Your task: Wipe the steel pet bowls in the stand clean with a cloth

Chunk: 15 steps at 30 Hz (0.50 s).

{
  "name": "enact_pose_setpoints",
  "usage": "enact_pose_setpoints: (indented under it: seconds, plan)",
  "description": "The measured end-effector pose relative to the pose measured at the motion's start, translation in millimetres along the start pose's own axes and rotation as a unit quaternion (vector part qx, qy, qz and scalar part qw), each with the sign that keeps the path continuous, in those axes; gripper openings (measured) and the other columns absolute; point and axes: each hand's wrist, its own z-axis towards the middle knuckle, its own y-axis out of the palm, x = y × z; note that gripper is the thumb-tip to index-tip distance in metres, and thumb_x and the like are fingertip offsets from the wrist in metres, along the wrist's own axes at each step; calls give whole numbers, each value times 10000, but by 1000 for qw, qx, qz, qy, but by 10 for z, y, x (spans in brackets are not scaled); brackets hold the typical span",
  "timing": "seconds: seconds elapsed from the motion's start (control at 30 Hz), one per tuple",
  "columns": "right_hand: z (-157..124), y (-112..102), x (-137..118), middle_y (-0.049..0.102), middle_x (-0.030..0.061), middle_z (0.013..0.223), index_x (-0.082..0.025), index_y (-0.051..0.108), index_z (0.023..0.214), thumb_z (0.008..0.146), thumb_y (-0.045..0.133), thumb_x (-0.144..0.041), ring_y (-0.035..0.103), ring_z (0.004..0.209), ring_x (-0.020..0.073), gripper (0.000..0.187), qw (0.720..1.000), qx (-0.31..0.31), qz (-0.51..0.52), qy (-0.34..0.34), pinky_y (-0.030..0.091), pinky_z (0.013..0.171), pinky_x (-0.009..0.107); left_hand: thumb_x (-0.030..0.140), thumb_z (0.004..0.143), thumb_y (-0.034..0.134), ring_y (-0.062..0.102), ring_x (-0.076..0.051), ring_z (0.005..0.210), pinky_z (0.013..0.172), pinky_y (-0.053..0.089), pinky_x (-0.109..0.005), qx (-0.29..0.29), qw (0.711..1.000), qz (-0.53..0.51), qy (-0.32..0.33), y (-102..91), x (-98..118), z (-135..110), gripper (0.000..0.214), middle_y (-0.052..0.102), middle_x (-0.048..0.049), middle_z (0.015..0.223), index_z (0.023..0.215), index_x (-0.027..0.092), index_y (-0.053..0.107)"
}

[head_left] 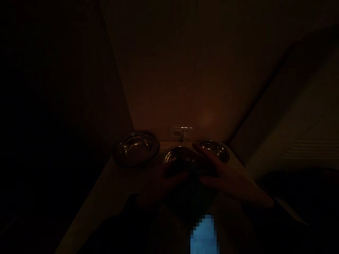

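Observation:
The scene is very dark. Three shiny metal bowls stand on a pale counter (pixel 106 187) by the back wall: a large one (pixel 136 148) at the left, a middle one (pixel 178 156) and a smaller one (pixel 215 149) at the right. My left hand (pixel 161 181) and my right hand (pixel 225 176) meet just in front of the middle bowl, around a dark thing (pixel 192 176) that I cannot make out. The right fingers reach over that bowl's near rim. Whether either hand grips anything is lost in the dark.
A white wall socket (pixel 180 132) sits on the back wall behind the bowls. Walls close in on the left and right of the narrow counter. A blurred blue patch (pixel 202 234) shows at the bottom, near my body.

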Motion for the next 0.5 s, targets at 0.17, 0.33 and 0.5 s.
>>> enact_pose_setpoints:
  seconds: [0.17,0.33,0.5]
  plan:
    - [132,10,150,633,23,1215,-296,564,1227,782,584,-455,606,1073,259,473,993,-40,61,90,507,891,428,442,704,689,664,-228,886,726,519,-292,74,991,101,47,-82,-9,137,417,724,-78,986,1002,152,694]
    - [325,-130,208,667,108,1011,-163,544,1136,790,521,-406,644,864,259,424,975,183,-111,69,525,730,396,531,790,541,615,-165,606,470,434,-234,214,963,151,56,-356,-159,268,456,682,-59,775,974,126,644]
    - [623,48,187,587,156,1249,-184,450,1290,885,416,-203,568,1092,304,407,900,82,-425,-43,460,855,434,457,873,455,552,-134,471,445,430,-239,167,974,149,-25,-409,-413,416,405,615,-13,649,1080,132,579]
